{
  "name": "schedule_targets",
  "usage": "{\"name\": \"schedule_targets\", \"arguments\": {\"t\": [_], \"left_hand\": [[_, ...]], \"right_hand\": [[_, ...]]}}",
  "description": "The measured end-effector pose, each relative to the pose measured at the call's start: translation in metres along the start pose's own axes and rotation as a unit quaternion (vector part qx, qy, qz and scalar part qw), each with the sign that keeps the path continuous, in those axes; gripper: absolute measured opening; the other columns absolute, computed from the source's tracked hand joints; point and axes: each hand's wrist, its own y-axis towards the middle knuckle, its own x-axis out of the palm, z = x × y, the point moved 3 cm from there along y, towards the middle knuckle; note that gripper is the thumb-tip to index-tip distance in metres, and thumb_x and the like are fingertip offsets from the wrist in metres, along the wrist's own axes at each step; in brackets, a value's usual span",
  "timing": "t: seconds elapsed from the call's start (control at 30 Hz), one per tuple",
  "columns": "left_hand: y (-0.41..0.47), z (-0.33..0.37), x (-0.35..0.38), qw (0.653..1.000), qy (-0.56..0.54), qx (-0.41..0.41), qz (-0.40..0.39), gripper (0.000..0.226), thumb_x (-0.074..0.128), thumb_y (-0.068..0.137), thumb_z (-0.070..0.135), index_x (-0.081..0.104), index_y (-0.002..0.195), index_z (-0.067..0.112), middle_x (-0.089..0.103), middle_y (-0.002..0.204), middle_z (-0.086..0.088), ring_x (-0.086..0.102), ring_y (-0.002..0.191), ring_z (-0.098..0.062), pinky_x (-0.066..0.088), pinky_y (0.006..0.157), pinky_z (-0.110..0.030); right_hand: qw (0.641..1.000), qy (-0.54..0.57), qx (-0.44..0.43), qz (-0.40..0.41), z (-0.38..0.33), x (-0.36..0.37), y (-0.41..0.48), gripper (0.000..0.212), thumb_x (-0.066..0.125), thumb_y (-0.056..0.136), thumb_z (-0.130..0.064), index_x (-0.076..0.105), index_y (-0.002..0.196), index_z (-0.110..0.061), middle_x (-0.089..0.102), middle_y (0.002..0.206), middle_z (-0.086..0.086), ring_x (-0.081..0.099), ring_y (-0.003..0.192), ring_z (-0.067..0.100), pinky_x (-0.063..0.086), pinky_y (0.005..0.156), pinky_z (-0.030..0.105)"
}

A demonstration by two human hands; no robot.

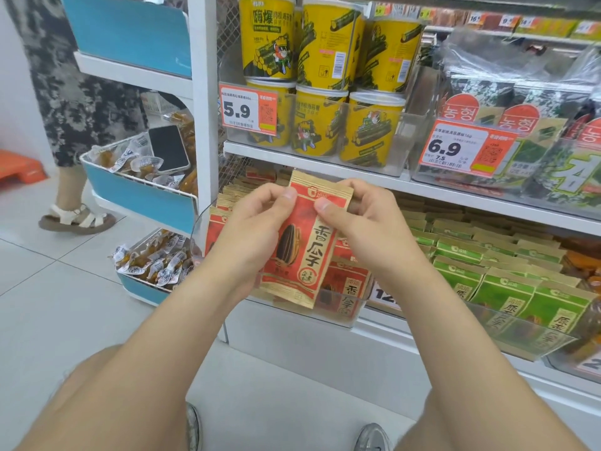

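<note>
A red and gold packet of sunflower seeds [302,255] is held upright in front of the lower store shelf. My left hand [250,229] grips its left edge, thumb on the front near the top. My right hand [361,222] pinches its upper right corner, thumb on the front. Behind and below the packet, more red packets of the same kind [344,288] stand in a clear plastic bin [338,320].
Green seed packets [507,288] fill the bin to the right. Yellow snack tubs [325,79] and seaweed packs [527,125] sit on the shelf above. At left, a blue rack [143,196] holds wrapped snacks and a phone [169,148]. Another person's legs [74,177] stand beyond it.
</note>
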Motion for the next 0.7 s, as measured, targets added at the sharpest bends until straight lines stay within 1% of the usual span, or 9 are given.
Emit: {"name": "schedule_targets", "arguments": {"t": [0.07,0.17,0.27,0.37,0.43,0.53,0.57,0.63,0.7], "left_hand": [[0.000,-0.001,0.001,1.000,-0.024,-0.013,-0.007,0.022,0.053,0.113,0.033,0.066,0.107,0.016,0.080,0.105,-0.015,0.079,0.089,-0.027,0.067,0.077,-0.044],[0.000,0.000,0.004,0.998,-0.045,-0.022,-0.024,0.021,0.052,0.113,0.032,0.064,0.113,0.015,0.078,0.112,-0.021,0.078,0.096,-0.034,0.065,0.086,-0.054],[-0.002,0.000,0.005,0.998,-0.056,-0.029,-0.024,0.024,0.052,0.113,0.034,0.063,0.117,0.013,0.079,0.113,-0.020,0.078,0.097,-0.034,0.065,0.085,-0.054],[0.001,-0.002,0.002,0.996,-0.078,-0.033,0.017,0.031,0.055,0.112,0.036,0.063,0.120,0.007,0.079,0.112,-0.018,0.077,0.095,-0.035,0.065,0.083,-0.052],[0.003,-0.002,-0.001,0.989,-0.129,-0.025,0.066,0.031,0.056,0.111,0.036,0.064,0.118,0.007,0.079,0.108,-0.018,0.077,0.091,-0.034,0.065,0.082,-0.053],[0.007,-0.001,-0.008,0.983,-0.141,0.005,0.115,0.029,0.059,0.110,0.037,0.064,0.109,0.009,0.081,0.104,-0.018,0.079,0.086,-0.031,0.068,0.078,-0.054],[0.007,-0.001,-0.008,0.984,-0.138,0.013,0.110,0.029,0.059,0.110,0.037,0.064,0.110,0.008,0.081,0.105,-0.017,0.080,0.089,-0.033,0.067,0.080,-0.055],[0.007,0.002,-0.010,0.993,-0.086,0.031,0.068,0.029,0.059,0.110,0.033,0.068,0.117,0.007,0.080,0.110,-0.016,0.079,0.101,-0.039,0.066,0.085,-0.058],[0.002,0.006,-0.008,0.999,0.006,0.045,-0.021,0.021,0.066,0.107,0.025,0.071,0.125,0.016,0.081,0.111,-0.010,0.079,0.103,-0.034,0.067,0.082,-0.051]], "right_hand": [[1.000,0.015,0.001,0.004,0.000,-0.001,0.000,0.015,0.065,0.108,-0.026,0.072,0.101,-0.014,0.081,0.092,0.013,0.080,0.081,0.027,0.064,0.074,0.039],[0.999,0.044,0.017,0.015,0.002,-0.003,0.001,0.020,0.065,0.108,-0.027,0.074,0.098,-0.012,0.080,0.085,0.006,0.077,0.077,0.019,0.063,0.077,0.040],[0.997,0.066,0.026,0.022,0.004,-0.003,0.003,0.025,0.064,0.108,-0.028,0.075,0.096,-0.008,0.078,0.083,0.004,0.075,0.076,0.017,0.062,0.080,0.040],[0.999,0.043,0.025,0.005,0.004,-0.003,0.003,0.029,0.064,0.108,-0.034,0.077,0.105,-0.008,0.082,0.091,0.002,0.078,0.083,0.017,0.063,0.083,0.038],[0.999,-0.018,0.037,-0.032,0.004,-0.003,0.001,0.023,0.073,0.102,-0.035,0.078,0.111,-0.015,0.083,0.094,0.001,0.081,0.086,0.017,0.065,0.076,0.035],[0.993,-0.054,0.070,-0.077,0.007,0.000,-0.003,0.025,0.077,0.099,-0.033,0.075,0.118,-0.017,0.083,0.091,0.003,0.081,0.081,0.019,0.062,0.064,0.030],[0.994,-0.048,0.066,-0.066,0.006,0.001,-0.003,0.025,0.076,0.100,-0.032,0.074,0.119,-0.016,0.083,0.090,0.003,0.081,0.080,0.019,0.061,0.062,0.031],[0.999,-0.032,0.032,-0.002,0.005,0.001,-0.001,0.023,0.073,0.103,-0.033,0.073,0.119,-0.017,0.083,0.088,0.002,0.081,0.078,0.018,0.063,0.060,0.036],[0.994,-0.050,-0.029,0.089,0.006,-0.003,0.003,0.025,0.070,0.103,-0.043,0.073,0.115,-0.021,0.082,0.086,0.001,0.081,0.077,0.023,0.065,0.065,0.050]]}}
